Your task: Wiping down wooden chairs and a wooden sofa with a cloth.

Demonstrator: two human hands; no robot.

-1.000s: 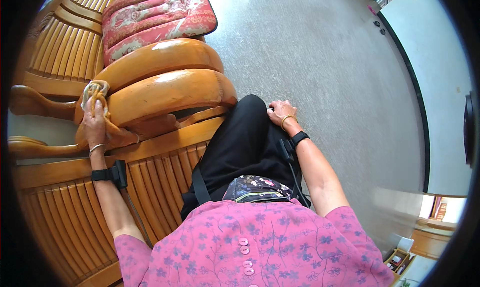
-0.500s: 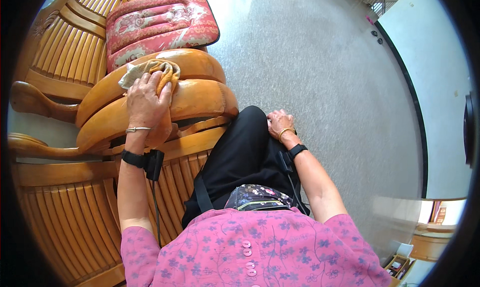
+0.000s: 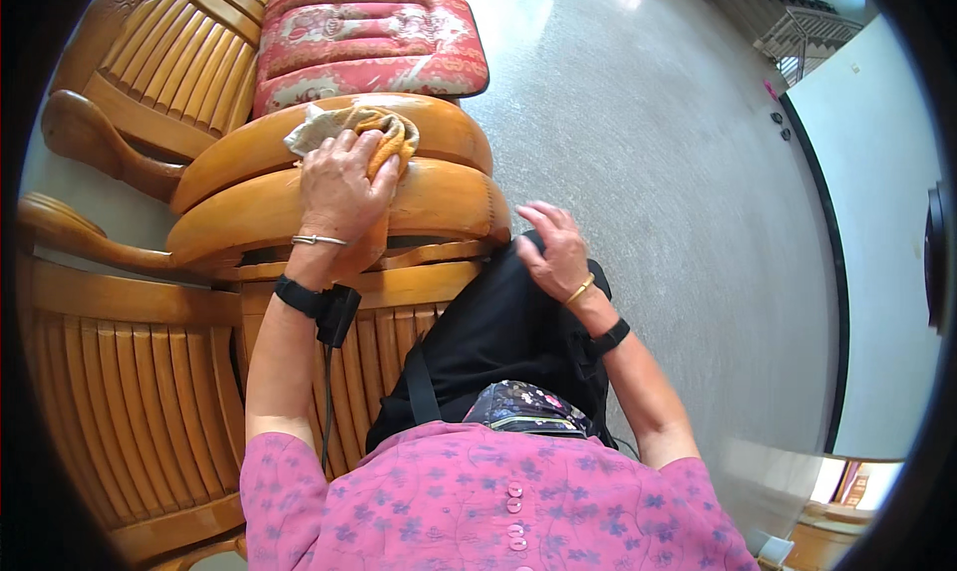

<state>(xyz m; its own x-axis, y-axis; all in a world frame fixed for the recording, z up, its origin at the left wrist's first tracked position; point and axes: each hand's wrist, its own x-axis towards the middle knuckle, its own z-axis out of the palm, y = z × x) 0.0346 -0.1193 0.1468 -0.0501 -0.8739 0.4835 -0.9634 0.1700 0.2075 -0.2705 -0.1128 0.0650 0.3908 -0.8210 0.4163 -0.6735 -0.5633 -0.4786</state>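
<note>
My left hand is closed on a crumpled cloth, orange-yellow and greyish white. It presses the cloth onto the curved wooden armrest of a chair, at the gap beside a second wooden armrest. The underside of the cloth is hidden. My right hand hovers over my knee with its fingers apart and nothing in it.
A red patterned cushion lies on the seat beyond the armrests. Slatted wooden chair backs stand at the left. Grey floor stretches to the right, up to a white wall panel with a dark base strip.
My right hand has lifted off my knee, its fingers now spread. My left hand still holds the cloth on the armrest, and the whole view has shifted, moving the furniture rightward in the picture.
</note>
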